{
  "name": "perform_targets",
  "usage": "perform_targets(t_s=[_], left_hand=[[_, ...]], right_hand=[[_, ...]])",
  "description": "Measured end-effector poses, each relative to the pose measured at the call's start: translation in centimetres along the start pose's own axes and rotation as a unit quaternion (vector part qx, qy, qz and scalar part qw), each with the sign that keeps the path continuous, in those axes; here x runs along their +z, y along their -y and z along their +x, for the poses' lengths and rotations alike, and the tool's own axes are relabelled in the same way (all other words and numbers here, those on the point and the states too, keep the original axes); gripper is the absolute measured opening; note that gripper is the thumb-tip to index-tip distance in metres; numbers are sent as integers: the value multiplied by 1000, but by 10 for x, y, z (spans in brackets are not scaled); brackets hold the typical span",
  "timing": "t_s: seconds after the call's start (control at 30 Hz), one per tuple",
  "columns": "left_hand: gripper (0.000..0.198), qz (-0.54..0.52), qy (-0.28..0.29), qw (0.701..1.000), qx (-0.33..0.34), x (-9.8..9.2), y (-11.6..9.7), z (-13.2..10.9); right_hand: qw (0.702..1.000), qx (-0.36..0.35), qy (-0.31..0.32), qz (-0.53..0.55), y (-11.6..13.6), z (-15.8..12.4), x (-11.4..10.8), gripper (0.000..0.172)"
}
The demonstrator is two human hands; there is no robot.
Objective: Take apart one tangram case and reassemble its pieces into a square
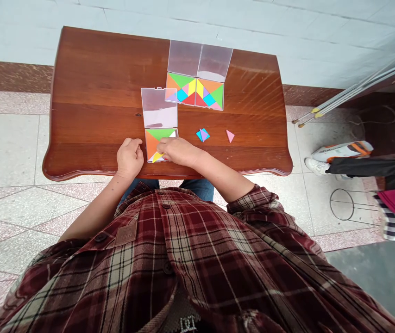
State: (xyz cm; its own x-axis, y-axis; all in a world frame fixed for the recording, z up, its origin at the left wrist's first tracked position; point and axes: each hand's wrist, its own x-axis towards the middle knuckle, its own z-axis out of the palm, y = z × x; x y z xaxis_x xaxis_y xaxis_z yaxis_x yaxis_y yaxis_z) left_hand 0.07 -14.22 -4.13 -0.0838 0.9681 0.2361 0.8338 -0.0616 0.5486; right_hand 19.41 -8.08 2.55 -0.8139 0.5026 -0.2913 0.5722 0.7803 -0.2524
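Note:
A small clear plastic case (148, 150) lies open near the front edge of the wooden table (96, 92), its lid (159, 107) tipped back. Inside it sit a green and an orange triangle (152, 141). My right hand (178, 151) rests over the case's right half, fingers pinched on a yellow piece (157, 157). My left hand (129, 157) is curled against the case's left edge, steadying it.
Two more open cases (195, 91) filled with coloured tangram pieces stand at the table's back. Loose blue and purple pieces (203, 134) and a pink triangle (230, 135) lie right of my hand. Another person's shoe and leg (339, 159) are at the right.

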Motion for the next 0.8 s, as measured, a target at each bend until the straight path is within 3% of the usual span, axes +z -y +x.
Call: perform_targets(t_s=[0.13,0.53,0.8], left_hand=[[31,-7,-4,1000,-3,0,0,0],[30,-8,-1,1000,-4,0,-1,-1],[30,-1,4,1000,-4,0,-2,-1]], right_hand=[[999,17,29,19,2,-1,-5,16],[996,83,15,17,9,-3,-5,29],[997,72,24,13,6,-1,-5,29]])
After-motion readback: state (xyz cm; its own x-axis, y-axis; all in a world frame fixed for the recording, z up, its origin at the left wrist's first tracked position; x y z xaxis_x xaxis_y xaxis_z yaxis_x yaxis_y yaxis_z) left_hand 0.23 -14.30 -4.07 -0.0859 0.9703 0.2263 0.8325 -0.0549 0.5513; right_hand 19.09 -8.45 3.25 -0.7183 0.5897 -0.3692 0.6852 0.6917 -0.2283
